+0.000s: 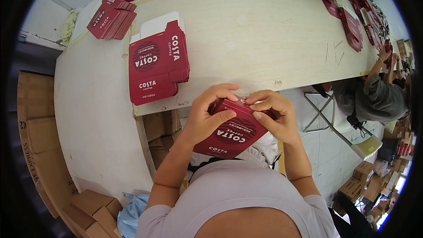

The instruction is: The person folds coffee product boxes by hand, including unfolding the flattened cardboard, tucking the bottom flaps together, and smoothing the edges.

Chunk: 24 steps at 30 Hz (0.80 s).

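A dark red Costa Coffee carton (228, 135) is tilted in front of my body, just off the table's front edge. My left hand (211, 109) grips its upper left corner, thumb on the printed face and fingers over the top end. On the upper right corner, my right hand (274, 114) pinches the top end flap with thumb and fingertips. The carton's lower end rests near my lap. Beyond my left hand, a stack of flat, unfolded Costa cartons (155, 67) lies on the pale wooden table (238, 39).
More flat carton stacks (112, 18) lie at the far left, and red cartons (352, 29) pile up at the far right. A co-worker (373, 96) sits there by a metal-legged folding stool (319, 112). Brown cardboard boxes (92, 208) and a blue plastic bag (134, 215) stand lower left.
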### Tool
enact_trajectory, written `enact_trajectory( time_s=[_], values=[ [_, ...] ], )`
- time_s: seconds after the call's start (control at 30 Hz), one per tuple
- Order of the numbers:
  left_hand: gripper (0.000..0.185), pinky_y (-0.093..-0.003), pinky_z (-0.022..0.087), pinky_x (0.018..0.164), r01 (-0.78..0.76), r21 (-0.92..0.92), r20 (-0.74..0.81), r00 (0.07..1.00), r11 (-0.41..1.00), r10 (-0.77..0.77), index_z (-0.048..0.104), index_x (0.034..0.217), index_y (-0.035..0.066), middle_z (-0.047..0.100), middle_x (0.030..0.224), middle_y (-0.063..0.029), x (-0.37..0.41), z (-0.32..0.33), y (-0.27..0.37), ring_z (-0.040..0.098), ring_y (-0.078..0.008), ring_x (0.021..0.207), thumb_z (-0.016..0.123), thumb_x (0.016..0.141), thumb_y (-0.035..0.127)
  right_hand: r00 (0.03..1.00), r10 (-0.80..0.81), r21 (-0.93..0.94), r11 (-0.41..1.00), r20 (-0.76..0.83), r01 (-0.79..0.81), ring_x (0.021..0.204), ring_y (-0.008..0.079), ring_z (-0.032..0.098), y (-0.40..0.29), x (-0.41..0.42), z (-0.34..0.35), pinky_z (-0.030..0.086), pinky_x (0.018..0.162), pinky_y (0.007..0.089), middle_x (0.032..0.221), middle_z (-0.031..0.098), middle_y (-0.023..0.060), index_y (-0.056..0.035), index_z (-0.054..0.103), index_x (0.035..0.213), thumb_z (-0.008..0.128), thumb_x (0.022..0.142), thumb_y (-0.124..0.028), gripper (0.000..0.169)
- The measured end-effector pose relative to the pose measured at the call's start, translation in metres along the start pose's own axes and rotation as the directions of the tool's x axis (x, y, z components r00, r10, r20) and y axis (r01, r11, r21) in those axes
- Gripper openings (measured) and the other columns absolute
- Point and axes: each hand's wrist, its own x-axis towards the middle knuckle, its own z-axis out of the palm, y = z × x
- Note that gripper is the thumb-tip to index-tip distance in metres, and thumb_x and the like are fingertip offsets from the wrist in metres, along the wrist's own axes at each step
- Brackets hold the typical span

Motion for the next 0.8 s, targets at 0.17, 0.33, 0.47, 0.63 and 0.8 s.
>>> enact_trajectory(
  time_s=[0.17, 0.33, 0.47, 0.63, 0.8],
  values=[
    [0.019, -0.0270, 0.046, 0.079, -0.138, -0.096, -0.140, 0.982, 0.986, 0.124, 0.054, 0.096, 0.003, 0.051, 0.113, -0.0123, -0.002, 0.004, -0.004, 0.055, -0.0155, 0.094, 0.063, 0.080, 0.008, 0.991, -0.121, -0.029, 0.992, 0.061, 0.123, 0.101, 0.0186, 0.053, -0.003, 0.000, 0.000, 0.044, 0.080, 0.0286, 0.112, 0.053, 0.0148, -0.0001, 0.059, 0.093, 0.062, 0.075, 0.000, 0.018],
    [0.017, -0.0292, 0.043, 0.084, -0.213, -0.008, -0.207, 0.956, 0.977, 0.207, 0.054, 0.095, 0.002, 0.050, 0.106, -0.0115, 0.007, 0.005, 0.002, 0.055, -0.0213, 0.099, 0.060, 0.084, 0.014, 0.931, -0.266, -0.027, 0.963, -0.250, 0.268, 0.101, 0.0197, 0.051, 0.025, -0.006, 0.014, 0.042, 0.084, 0.0323, 0.121, 0.043, 0.0164, -0.0034, 0.051, 0.106, 0.060, 0.078, -0.003, 0.029],
    [0.016, -0.0324, 0.042, 0.086, -0.263, 0.056, -0.161, 0.950, 0.963, 0.269, 0.055, 0.091, 0.001, 0.048, 0.102, -0.0102, 0.006, -0.002, -0.005, 0.055, -0.0265, 0.103, 0.054, 0.088, 0.017, 0.959, -0.167, 0.140, 0.969, -0.228, 0.202, 0.099, 0.0154, 0.050, 0.027, -0.005, 0.017, 0.043, 0.081, 0.0271, 0.122, 0.041, 0.0164, -0.0029, 0.050, 0.102, 0.057, 0.080, -0.002, 0.023],
    [0.013, -0.0337, 0.043, 0.087, -0.185, 0.023, -0.165, 0.969, 0.983, 0.186, 0.056, 0.089, 0.001, 0.047, 0.102, -0.0100, 0.004, -0.007, -0.008, 0.055, -0.0283, 0.104, 0.053, 0.089, 0.014, 0.969, -0.155, 0.041, 0.985, -0.192, 0.166, 0.099, 0.0154, 0.050, 0.028, -0.005, 0.015, 0.043, 0.081, 0.0278, 0.124, 0.039, 0.0157, -0.0037, 0.050, 0.102, 0.056, 0.080, -0.001, 0.022],
    [0.011, -0.0342, 0.042, 0.088, -0.163, 0.010, -0.181, 0.970, 0.987, 0.162, 0.056, 0.088, 0.000, 0.048, 0.102, -0.0105, 0.007, -0.005, 0.002, 0.055, -0.0279, 0.104, 0.054, 0.087, 0.010, 0.964, -0.182, 0.103, 0.973, -0.195, 0.205, 0.107, 0.0215, 0.047, 0.021, 0.002, 0.016, 0.044, 0.085, 0.0335, 0.132, 0.030, 0.0171, -0.0056, 0.037, 0.120, 0.060, 0.079, -0.005, 0.047]
  ],
)
